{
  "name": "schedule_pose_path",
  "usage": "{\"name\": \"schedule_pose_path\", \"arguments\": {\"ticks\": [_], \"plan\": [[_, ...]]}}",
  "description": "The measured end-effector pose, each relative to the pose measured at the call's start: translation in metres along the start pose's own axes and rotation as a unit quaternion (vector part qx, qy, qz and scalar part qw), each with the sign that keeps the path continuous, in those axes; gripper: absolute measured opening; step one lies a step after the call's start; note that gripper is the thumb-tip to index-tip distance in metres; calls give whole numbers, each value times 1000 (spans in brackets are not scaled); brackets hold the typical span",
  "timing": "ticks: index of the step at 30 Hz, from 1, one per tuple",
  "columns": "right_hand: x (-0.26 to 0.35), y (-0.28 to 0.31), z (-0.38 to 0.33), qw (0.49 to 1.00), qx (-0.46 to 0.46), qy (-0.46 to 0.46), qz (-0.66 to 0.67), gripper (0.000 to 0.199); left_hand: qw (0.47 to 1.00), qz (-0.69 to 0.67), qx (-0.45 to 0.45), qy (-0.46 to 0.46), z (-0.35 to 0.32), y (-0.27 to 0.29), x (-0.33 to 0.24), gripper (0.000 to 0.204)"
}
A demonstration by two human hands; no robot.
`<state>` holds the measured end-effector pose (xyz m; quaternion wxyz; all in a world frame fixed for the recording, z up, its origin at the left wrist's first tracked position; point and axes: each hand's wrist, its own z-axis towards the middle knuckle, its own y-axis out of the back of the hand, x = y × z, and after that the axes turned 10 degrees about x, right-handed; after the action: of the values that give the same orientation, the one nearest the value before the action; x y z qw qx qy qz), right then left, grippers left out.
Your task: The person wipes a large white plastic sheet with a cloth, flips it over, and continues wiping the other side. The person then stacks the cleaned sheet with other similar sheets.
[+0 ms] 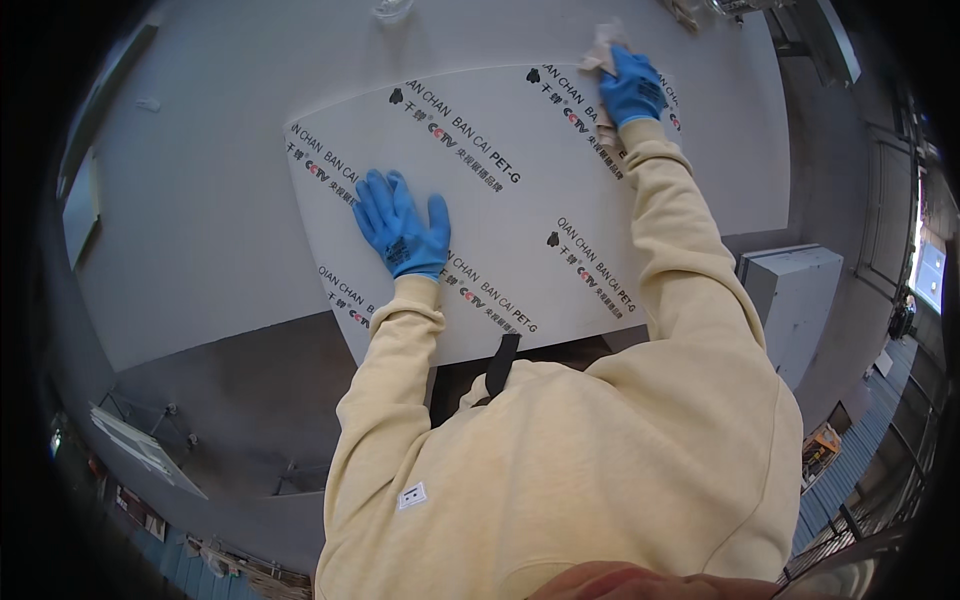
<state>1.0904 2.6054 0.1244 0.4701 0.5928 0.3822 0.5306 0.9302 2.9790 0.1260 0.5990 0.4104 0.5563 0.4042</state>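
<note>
A white panel [490,230] with printed film lies on a larger grey-white table, its near edge reaching out past the table toward my body. My left hand [403,225], in a blue glove, rests flat on the panel's left part with fingers stretched out. At the far right edge of the panel, my right hand [635,88], gloved in blue too, is closed on a pale crumpled cloth [603,48]. Part of the cloth sticks out past the fingers and another bit shows beside the wrist. The fingers' undersides are hidden.
The table [210,200] spreads wide around the panel. A clear plastic cup [392,10] stands at its far edge, and a small pale scrap [148,104] lies at left. A grey cabinet [795,300] is to my right. A white board on a stand [145,450] sits lower left.
</note>
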Motion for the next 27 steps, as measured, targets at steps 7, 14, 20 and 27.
{"name": "schedule_pose_path", "arguments": {"ticks": [7,14,20,27], "plan": [[31,0,-62,998,-3,67,5,36,1000,23,16,-6,-1,-4,0,66],[55,5,-73,981,75,178,26,39,998,62,20,-9,-6,-3,6,67],[-65,29,14,999,-10,26,-29,36,999,43,9,-29,-2,-8,6,65],[-82,33,-155,995,95,4,14,53,998,59,23,-18,-4,-4,2,65]]}}
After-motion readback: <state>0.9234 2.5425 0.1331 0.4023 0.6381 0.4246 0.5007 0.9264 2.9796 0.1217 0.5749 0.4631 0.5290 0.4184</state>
